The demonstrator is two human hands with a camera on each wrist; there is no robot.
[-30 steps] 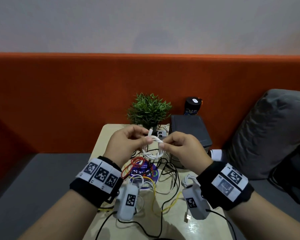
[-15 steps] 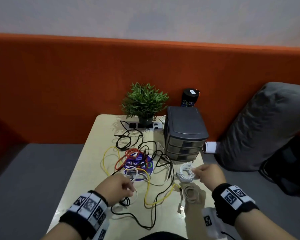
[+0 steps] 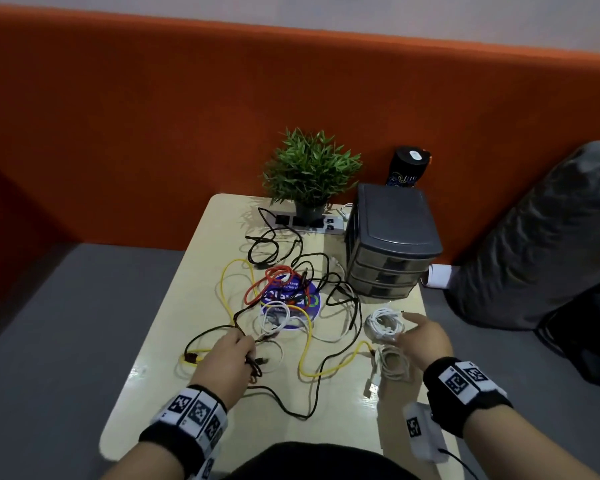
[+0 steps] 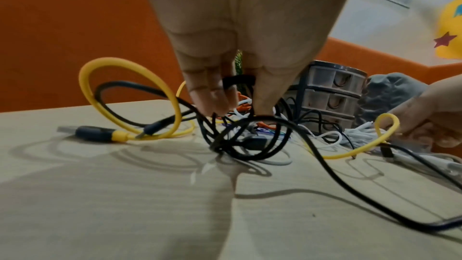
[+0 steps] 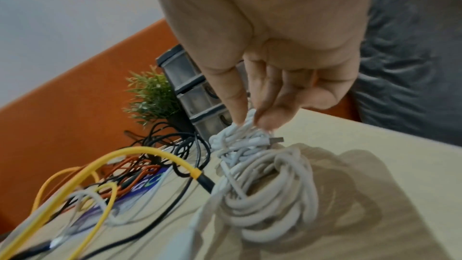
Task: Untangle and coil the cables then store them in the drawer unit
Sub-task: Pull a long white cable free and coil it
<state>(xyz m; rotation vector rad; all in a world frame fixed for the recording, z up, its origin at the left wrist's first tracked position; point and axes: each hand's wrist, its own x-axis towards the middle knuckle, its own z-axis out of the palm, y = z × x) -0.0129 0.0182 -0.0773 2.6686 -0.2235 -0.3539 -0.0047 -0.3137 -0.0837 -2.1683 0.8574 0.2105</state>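
A tangle of black, yellow [image 3: 305, 355], red [image 3: 274, 275] and white cables lies on the beige table [image 3: 160, 393]. My left hand [image 3: 248, 355] [image 4: 237, 110] grips a looped black cable [image 4: 312, 145] at the tangle's near left. My right hand [image 3: 404, 327] [image 5: 251, 121] pinches the top of a white coiled cable [image 3: 383, 323] [image 5: 240, 143] resting on the table. A second white coil [image 3: 392, 365] [image 5: 270, 195] lies just in front of it. The grey drawer unit [image 3: 392, 237] [image 4: 332, 94] stands at the back right, drawers closed.
A potted plant [image 3: 310, 168] and a power strip [image 3: 305, 221] sit at the table's far edge, a black can [image 3: 407, 168] behind the drawers. A round blue sticker [image 3: 291, 299] lies under the tangle. A grey cushion [image 3: 541, 237] is on the right.
Both hands came down from holding the white coil up. The right hand carried it to the table's right side. The left hand dropped to the tangle and took a black cable.
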